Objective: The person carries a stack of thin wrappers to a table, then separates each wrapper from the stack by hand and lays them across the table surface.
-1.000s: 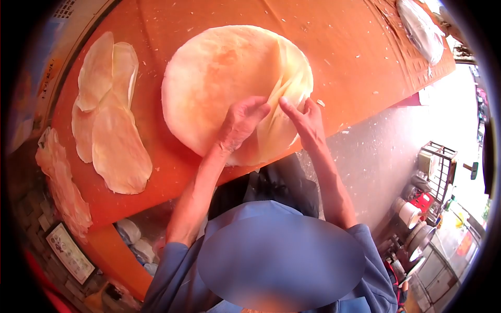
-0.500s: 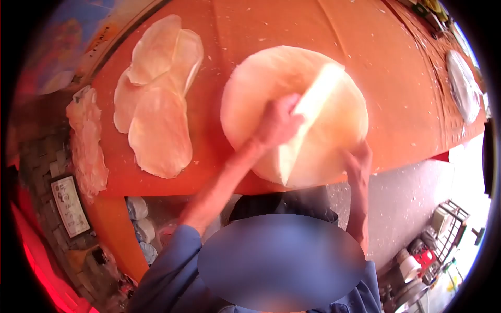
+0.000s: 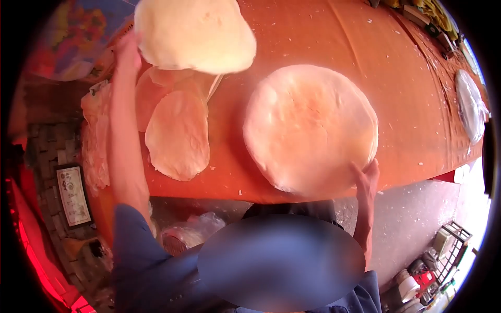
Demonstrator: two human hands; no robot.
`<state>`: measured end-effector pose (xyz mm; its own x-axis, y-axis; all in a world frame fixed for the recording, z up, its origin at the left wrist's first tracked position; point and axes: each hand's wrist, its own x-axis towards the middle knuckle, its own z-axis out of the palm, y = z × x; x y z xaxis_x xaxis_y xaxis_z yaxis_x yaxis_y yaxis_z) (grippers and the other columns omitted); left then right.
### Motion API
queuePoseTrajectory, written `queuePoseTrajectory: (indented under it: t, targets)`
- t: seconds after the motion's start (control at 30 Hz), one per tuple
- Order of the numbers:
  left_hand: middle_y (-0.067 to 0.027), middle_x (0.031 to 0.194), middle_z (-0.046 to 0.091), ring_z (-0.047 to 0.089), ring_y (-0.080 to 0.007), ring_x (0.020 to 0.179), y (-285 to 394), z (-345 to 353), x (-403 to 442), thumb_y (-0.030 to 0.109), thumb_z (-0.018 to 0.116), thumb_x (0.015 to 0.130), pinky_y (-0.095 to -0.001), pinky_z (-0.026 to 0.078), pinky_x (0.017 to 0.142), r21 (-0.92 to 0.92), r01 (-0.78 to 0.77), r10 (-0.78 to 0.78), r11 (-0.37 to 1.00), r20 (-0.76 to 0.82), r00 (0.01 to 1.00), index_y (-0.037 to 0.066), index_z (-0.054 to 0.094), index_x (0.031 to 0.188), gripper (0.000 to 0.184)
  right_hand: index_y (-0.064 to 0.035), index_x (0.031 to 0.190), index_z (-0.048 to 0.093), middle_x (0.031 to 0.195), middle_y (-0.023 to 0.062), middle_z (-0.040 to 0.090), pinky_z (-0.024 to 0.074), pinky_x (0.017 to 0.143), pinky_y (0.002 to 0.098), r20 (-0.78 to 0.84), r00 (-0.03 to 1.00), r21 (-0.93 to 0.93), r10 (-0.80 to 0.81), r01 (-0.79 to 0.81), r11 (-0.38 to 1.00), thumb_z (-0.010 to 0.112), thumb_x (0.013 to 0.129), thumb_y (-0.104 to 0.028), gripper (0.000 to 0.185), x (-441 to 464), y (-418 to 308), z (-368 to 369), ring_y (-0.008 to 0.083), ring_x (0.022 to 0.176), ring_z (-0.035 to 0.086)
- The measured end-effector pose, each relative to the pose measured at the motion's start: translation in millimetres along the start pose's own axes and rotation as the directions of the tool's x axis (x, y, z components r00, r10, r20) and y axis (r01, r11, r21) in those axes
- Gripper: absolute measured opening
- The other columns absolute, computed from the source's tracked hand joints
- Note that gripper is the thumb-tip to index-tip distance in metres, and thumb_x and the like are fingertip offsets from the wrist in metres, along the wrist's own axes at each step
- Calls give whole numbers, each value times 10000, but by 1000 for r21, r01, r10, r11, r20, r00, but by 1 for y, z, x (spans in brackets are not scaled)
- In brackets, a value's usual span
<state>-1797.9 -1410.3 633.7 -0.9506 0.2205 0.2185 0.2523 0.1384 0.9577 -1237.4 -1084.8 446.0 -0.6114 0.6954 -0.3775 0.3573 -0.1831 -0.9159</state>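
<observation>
A thin pale sheet (image 3: 195,34) hangs in the air at the upper left, its left edge at my left hand (image 3: 127,49). The fingers of that hand are closed on the edge. Below it, several oval sheets (image 3: 178,135) lie overlapping on the orange table. The thick round stack of pale sheets (image 3: 313,125) lies right of them. My right hand (image 3: 366,172) is at the lower right edge of the stack, thumb on top and fingers at its side.
A strip of crumpled sheets (image 3: 95,141) lies along the left end of the orange table (image 3: 407,109). A clear plastic bag (image 3: 469,107) is at the far right. Below stand a framed card (image 3: 73,195) and a metal rack (image 3: 453,245).
A sheet has been peeled off the round stack and carried up and left by my left hand. My right hand stays at the stack's edge. The view has shifted.
</observation>
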Motion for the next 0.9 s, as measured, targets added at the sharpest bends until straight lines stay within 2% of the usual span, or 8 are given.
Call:
queuePoseTrajectory:
  t: [0.13, 0.2, 0.23, 0.33, 0.43, 0.5, 0.73, 0.9]
  targets:
    - [-15, 778, 586, 578, -116, 742, -61, 36, -135, 136, 599, 871, -253, 495, 657, 249, 162, -204, 955, 157, 966, 89, 618, 912, 65, 45, 1111, 571, 999, 124, 668, 508, 791, 313, -110, 990, -113, -85, 73, 991, 683, 746, -87, 404, -6, 1, 7, 184, 906, 638]
    - [-58, 882, 626, 628, -161, 810, -44, 133, -213, 44, 624, 829, -288, 545, 721, -31, 466, -436, 884, 302, 848, 21, 582, 1048, 224, 31, 1093, 569, 890, 114, 667, 505, 747, 291, -130, 980, -152, -152, 132, 980, 679, 743, -55, 376, -10, -21, 24, 159, 826, 633]
    - [-79, 954, 632, 636, -177, 880, -81, 161, -246, 25, 633, 822, -315, 556, 763, -152, 395, -281, 906, 480, 831, -1, 575, 1126, 310, 23, 1094, 565, 828, 113, 654, 501, 722, 279, -115, 977, -219, -179, 151, 964, 673, 746, -46, 371, -13, -39, 35, 152, 781, 626]
    - [-101, 1006, 673, 626, -155, 881, -41, 257, -323, 201, 673, 873, -271, 513, 731, -31, 459, -307, 888, 704, 641, -1, 619, 1116, 320, -1, 1111, 553, 711, 122, 618, 489, 640, 261, 35, 947, -270, -319, 317, 909, 681, 757, -26, 377, -13, -56, 69, 158, 672, 615]
    - [-52, 1025, 624, 580, -122, 937, -49, 288, -343, 281, 667, 903, -242, 470, 811, -7, 456, -329, 890, 680, 655, -18, 549, 1248, 472, 0, 1140, 571, 738, 103, 633, 497, 630, 275, 190, 904, -351, -383, 427, 833, 718, 759, -58, 413, -18, -67, 88, 158, 668, 620]
    - [-42, 1070, 629, 563, -108, 994, -33, 282, -335, 299, 627, 935, -239, 462, 839, 94, 626, -490, 774, 715, 498, -14, 569, 1227, 432, -1, 1170, 589, 775, 86, 647, 506, 630, 286, 224, 933, -183, -281, 324, 928, 746, 754, -77, 450, -21, -62, 86, 151, 684, 627]
    - [13, 1060, 622, 558, -59, 955, -40, 287, -356, 202, 621, 948, -232, 473, 837, -168, 544, -201, 822, 808, 553, 0, 587, 1219, 340, -7, 1196, 574, 769, 53, 629, 500, 635, 257, 73, 989, 61, -131, 127, 990, 608, 854, -29, 344, -20, -45, 58, 94, 711, 579]
    - [-27, 977, 651, 592, -85, 853, -58, 292, -365, 99, 580, 929, -247, 500, 734, -165, 676, -360, 718, 743, 564, -30, 633, 1105, 225, 51, 1197, 547, 859, 72, 655, 487, 688, 252, -113, 985, 97, -129, 140, 985, 627, 880, -95, 358, -17, -8, 37, 99, 776, 590]
